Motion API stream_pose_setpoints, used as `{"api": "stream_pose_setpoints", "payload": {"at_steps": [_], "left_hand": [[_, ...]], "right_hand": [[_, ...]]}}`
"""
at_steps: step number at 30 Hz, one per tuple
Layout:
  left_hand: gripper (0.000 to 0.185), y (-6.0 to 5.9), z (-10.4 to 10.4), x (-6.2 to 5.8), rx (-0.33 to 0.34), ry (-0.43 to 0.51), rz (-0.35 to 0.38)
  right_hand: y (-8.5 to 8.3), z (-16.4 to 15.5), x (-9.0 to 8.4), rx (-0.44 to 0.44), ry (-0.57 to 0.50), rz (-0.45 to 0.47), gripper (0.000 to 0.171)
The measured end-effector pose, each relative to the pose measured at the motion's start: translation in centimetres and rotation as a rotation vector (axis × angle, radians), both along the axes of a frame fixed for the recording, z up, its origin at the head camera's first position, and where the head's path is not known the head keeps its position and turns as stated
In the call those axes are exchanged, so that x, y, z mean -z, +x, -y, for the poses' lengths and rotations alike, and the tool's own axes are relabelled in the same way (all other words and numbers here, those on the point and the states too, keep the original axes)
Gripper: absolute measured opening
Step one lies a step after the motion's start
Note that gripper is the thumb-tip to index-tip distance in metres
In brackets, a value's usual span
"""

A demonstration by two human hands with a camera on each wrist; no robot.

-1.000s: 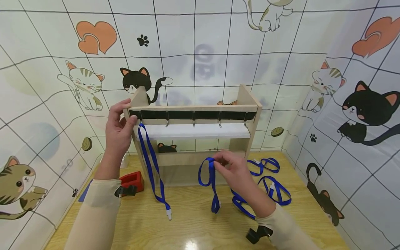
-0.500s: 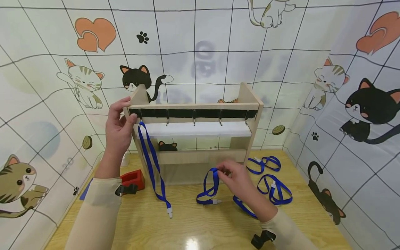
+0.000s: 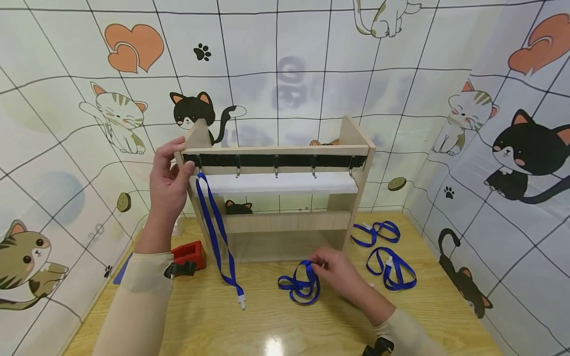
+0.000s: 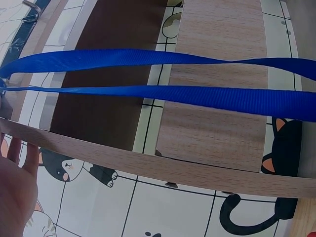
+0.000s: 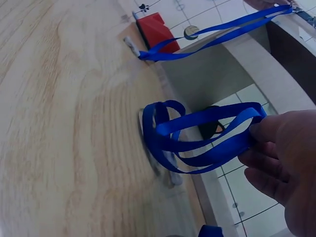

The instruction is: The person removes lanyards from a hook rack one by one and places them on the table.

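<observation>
My left hand (image 3: 168, 178) grips the upper left side of a wooden rack (image 3: 285, 222), thumb in front and fingers behind. Beside that thumb, a blue lanyard (image 3: 213, 222) hangs in a long loop from the leftmost metal hook, its white clip near the table. My right hand (image 3: 336, 274) pinches another blue lanyard (image 5: 212, 143) by one end, low in front of the rack. The rest of this lanyard lies in loose coils against the table. Several hooks (image 3: 276, 173) line the black strip, and those right of the first carry nothing.
Two more blue lanyards (image 3: 376, 233) lie on the wooden table (image 3: 213, 331) to the right. Part of another blue strap (image 5: 211, 230) shows at the bottom of the right wrist view. A red holder (image 3: 189, 254) stands left of the rack, by my left sleeve.
My right hand has come down toward the table, and the pinched lanyard has folded from a hanging loop into coils. My left hand has kept its grip on the rack.
</observation>
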State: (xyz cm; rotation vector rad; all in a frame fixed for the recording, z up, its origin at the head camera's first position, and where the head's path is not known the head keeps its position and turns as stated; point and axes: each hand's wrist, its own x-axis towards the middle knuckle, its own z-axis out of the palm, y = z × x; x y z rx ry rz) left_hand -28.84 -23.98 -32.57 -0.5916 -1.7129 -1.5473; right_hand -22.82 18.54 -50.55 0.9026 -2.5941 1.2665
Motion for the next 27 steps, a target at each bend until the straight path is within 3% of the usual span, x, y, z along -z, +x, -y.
{"api": "stream_pose_setpoints", "payload": {"at_steps": [9, 15, 22, 27], "left_hand": [[0.040, 0.1, 0.0, 0.0, -0.006, -0.005, 0.007], [0.041, 0.0, 0.0, 0.0, 0.004, 0.001, 0.005], [0.041, 0.0, 0.0, 0.1, 0.002, -0.005, 0.005], [0.041, 0.0, 0.0, 0.1, 0.000, -0.001, 0.007]], "right_hand": [[-1.2, 0.5, 2.2, 0.007, 0.131, -0.034, 0.015], [-1.8, 1.1, 2.8, -0.016, 0.222, -0.113, 0.010], [-2.2, 2.0, 3.6, -0.074, 0.290, -0.108, 0.009], [-2.2, 2.6, 4.1, -0.083, 0.338, -0.157, 0.012]]}}
